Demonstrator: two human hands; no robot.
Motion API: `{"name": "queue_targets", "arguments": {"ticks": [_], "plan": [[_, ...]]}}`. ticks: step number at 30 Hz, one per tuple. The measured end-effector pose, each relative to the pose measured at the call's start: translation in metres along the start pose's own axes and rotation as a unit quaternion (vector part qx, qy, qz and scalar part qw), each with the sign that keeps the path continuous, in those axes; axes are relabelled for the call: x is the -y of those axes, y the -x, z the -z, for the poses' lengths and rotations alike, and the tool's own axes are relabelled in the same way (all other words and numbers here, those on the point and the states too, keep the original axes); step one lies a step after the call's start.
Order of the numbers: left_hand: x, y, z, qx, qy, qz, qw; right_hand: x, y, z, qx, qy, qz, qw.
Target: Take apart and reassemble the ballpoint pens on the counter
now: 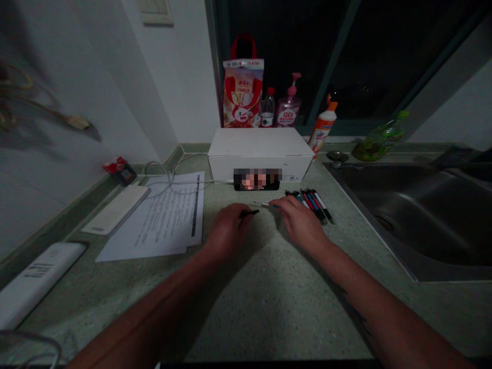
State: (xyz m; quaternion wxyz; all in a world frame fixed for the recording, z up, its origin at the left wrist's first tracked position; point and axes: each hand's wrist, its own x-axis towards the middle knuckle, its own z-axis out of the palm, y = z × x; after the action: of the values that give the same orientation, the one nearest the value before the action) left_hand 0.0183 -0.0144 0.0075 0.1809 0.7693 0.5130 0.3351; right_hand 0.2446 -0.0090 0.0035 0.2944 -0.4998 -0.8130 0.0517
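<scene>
Above the middle of the counter, my left hand (229, 225) is closed around a short black pen piece (251, 212), whose dark end sticks out to the right. Facing it, my right hand (298, 218) pinches a slim, pale pen part (263, 204) with a thin tip pointing left and a bluish section at the fingers. A gap separates the two pieces. Several pens (313, 202), some black, red, blue and white, lie side by side just beyond and right of my right hand. Behind both hands, a phone (256, 180) leans against a white box (261, 146).
To the left lie printed sheets (169, 215), a white power bank (117, 209) with a cable, and a long white device (42, 277). A steel sink (415, 215) takes up the right side. Bottles, including a pink pump bottle (288, 105), and a red bag (243, 95) stand behind the box.
</scene>
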Motion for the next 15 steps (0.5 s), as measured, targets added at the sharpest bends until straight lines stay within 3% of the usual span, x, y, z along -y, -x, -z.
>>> {"name": "queue_targets", "arguments": {"ticks": [2, 5, 12, 15], "plan": [[0.005, -0.0033, 0.0016, -0.053, 0.014, 0.039, 0.998, 0.001, -0.0001, 0.0006, -0.008, -0.007, 0.007, 1.0], [0.0067, -0.0053, 0.004, -0.081, 0.008, 0.052, 0.995, 0.0014, -0.0003, 0.0013, -0.01, -0.01, 0.01, 1.0], [0.0064, -0.0049, 0.0019, -0.056, -0.024, 0.069, 0.996, 0.0022, 0.0, 0.0027, 0.006, -0.004, 0.01, 1.0], [0.0099, -0.0049, 0.0001, -0.045, -0.024, 0.039, 0.998, 0.0037, 0.0, 0.0033, 0.019, -0.003, 0.016, 1.0]]}}
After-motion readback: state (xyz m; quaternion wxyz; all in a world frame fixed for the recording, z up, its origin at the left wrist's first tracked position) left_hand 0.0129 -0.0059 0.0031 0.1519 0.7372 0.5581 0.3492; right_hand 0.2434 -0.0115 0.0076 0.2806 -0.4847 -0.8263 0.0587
